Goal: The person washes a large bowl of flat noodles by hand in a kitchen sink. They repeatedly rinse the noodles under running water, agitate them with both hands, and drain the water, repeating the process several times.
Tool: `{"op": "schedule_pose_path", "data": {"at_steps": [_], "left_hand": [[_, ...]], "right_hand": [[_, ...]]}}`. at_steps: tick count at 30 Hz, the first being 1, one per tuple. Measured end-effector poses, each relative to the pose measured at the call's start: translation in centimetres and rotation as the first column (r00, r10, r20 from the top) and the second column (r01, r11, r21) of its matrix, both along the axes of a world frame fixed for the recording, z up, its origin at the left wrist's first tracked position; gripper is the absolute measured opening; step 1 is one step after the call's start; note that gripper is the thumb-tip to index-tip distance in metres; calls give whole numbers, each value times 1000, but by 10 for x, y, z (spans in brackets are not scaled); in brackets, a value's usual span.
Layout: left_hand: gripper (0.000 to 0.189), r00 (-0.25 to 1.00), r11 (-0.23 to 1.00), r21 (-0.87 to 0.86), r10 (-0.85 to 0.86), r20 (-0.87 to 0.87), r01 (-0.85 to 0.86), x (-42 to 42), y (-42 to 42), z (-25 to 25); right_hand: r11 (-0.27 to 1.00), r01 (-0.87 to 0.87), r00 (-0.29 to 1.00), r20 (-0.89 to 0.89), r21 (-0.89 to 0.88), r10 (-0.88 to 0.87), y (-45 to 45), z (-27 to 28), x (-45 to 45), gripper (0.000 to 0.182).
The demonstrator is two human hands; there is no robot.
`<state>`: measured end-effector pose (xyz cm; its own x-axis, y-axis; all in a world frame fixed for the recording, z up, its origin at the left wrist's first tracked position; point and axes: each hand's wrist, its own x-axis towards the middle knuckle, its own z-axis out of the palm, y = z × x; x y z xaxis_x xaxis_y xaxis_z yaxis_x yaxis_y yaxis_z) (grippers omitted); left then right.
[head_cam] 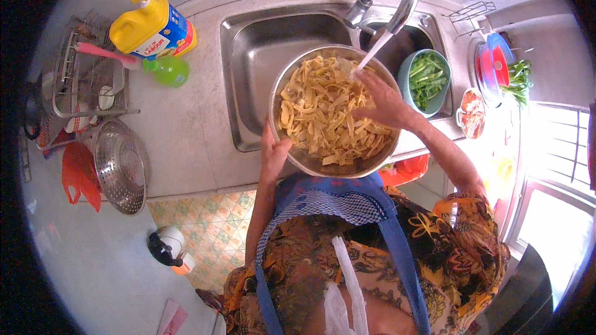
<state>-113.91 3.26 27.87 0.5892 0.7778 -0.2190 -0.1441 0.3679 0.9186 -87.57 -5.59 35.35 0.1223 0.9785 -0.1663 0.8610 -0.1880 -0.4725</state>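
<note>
A round stainless steel bowl (298,162) is held over the front edge of the sink, close to the apron. It is filled with pale yellow food strips (321,107), possibly tofu skin. My left hand (275,151) grips the bowl's rim at the lower left, its thumb on the near side. My right hand (384,102) rests at the right side of the strips, thumb and fingers spread, with nothing seen in its grasp. From the curved chrome faucet (404,9), a stream of water (372,51) falls beside my right fingertips.
The double steel sink (247,79) lies behind the bowl. A teal bowl of cut greens (404,74) stands at its right, near a dish of reddish food (472,114). Leftward are a yellow pump jug (149,28), a green bottle (170,71), a dish rack (93,114) and a steel colander (122,167).
</note>
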Motion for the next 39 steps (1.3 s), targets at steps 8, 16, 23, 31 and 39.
{"op": "schedule_pose_path", "data": {"at_steps": [8, 16, 23, 31, 39], "left_hand": [[57, 997, 996, 84, -4, -83, 11, 8, 4, 11], [59, 997, 999, 30, -37, -65, 39, 4, 0, 13], [58, 998, 996, 75, -45, -43, 48, 5, 2, 19], [59, 1000, 999, 37, -18, 19, 17, 0, -1, 1], [61, 1000, 995, 94, -31, -6, 31, 5, 1, 15]], "right_hand": [[788, 169, 17, -797, -593, -603, 23, -48, 16, 52], [856, -75, 180, -851, -511, -492, 28, -73, 16, 56], [920, -249, 893, -440, -303, 97, 28, 44, -54, 80], [811, -40, 866, 384, -583, 319, -26, -18, -20, 106], [967, 234, 933, -255, -102, -253, 9, -79, 16, 42]]}}
